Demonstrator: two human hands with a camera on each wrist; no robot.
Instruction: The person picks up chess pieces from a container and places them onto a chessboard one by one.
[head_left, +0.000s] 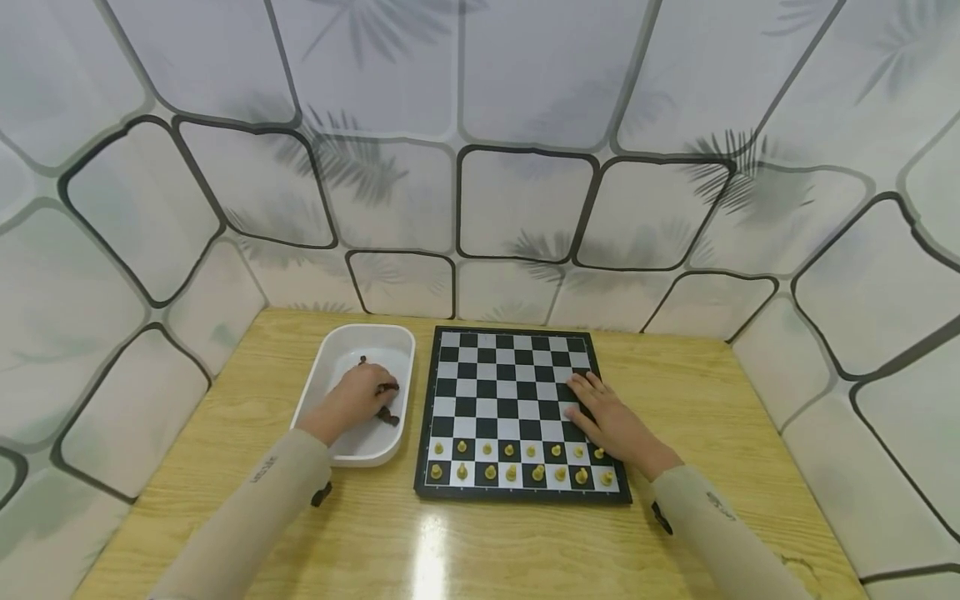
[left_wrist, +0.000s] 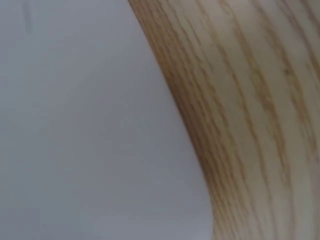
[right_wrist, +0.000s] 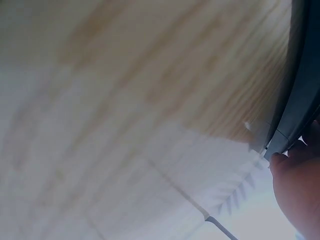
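Observation:
My left hand (head_left: 358,393) reaches into a white tray (head_left: 408,358), fingers curled about a dark chess piece (head_left: 387,387). More dark pieces (head_left: 387,417) lie beside the fingertips; the palm hides part of the tray floor. In the left wrist view only the tray's wall (left_wrist: 110,130) and wood show. A chessboard (head_left: 496,389) stands to the right, yellow chess pieces (head_left: 537,472) filling its two near rows. Across the board's right edge rests my right hand (head_left: 617,422), fingers extended. The right wrist view catches the dark board side (right_wrist: 302,75) and part of that hand (right_wrist: 297,192).
A light wooden table (head_left: 697,408) carries the tray and board, with a gap of bare wood between them. Patterned wall covering (head_left: 525,208) encloses the back and both sides. Light reflects off the table's front (head_left: 430,550).

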